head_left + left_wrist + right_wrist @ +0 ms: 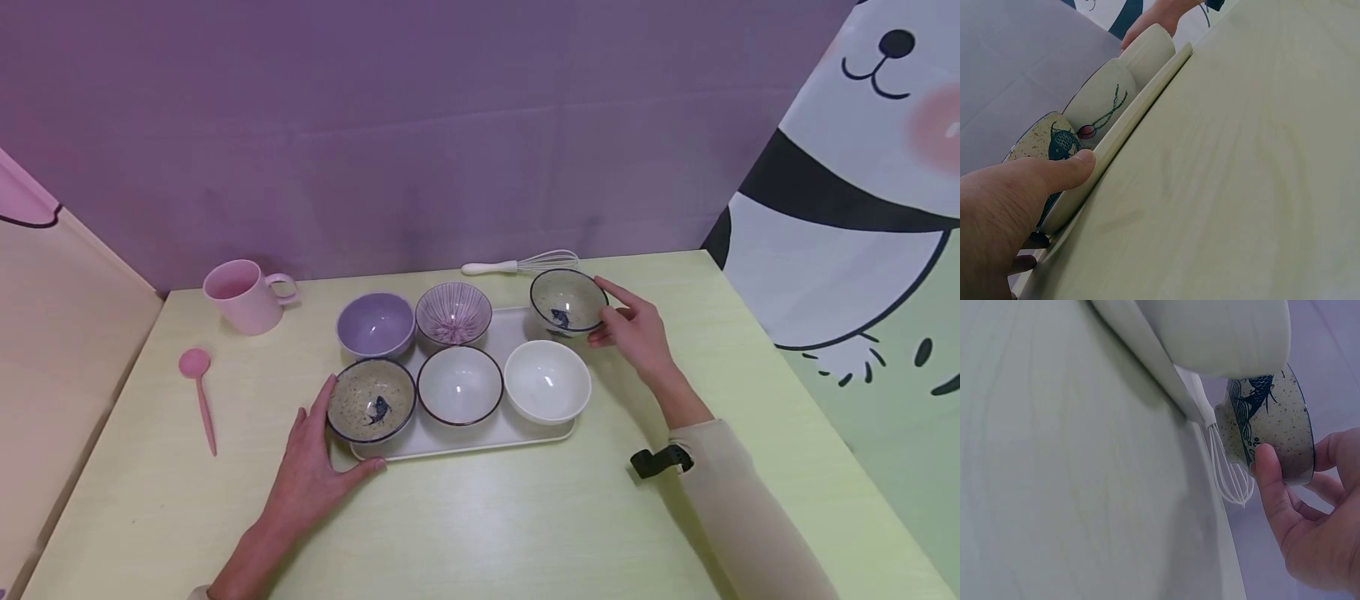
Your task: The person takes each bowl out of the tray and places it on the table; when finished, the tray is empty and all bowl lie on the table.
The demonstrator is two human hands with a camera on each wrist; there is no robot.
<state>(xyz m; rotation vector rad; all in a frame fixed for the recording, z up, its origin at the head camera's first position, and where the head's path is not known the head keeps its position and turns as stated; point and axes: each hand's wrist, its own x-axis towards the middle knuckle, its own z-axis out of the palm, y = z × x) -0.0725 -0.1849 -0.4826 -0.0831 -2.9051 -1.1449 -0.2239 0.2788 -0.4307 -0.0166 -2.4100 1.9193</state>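
My right hand (636, 335) pinches the right rim of a speckled bowl (568, 302) with a blue fish, at the far right corner of the white tray (465, 447). In the right wrist view this bowl (1285, 425) is tilted, thumb on its outer wall. My left hand (311, 467) spreads around a matching speckled bowl (372, 400) at the tray's front left, fingers along its left side and thumb at the tray's front edge. Between and behind them sit a lilac bowl (377, 326), a purple-striped bowl (453, 314), a dark-rimmed white bowl (461, 386) and a plain white bowl (547, 382).
A white whisk (491, 267) lies behind the tray by the table's back edge. At the left stand a pink mug (243, 298) and, in front of it, a pink spoon (197, 364) lying flat. A purple cloth wall (420, 150) rises behind the table.
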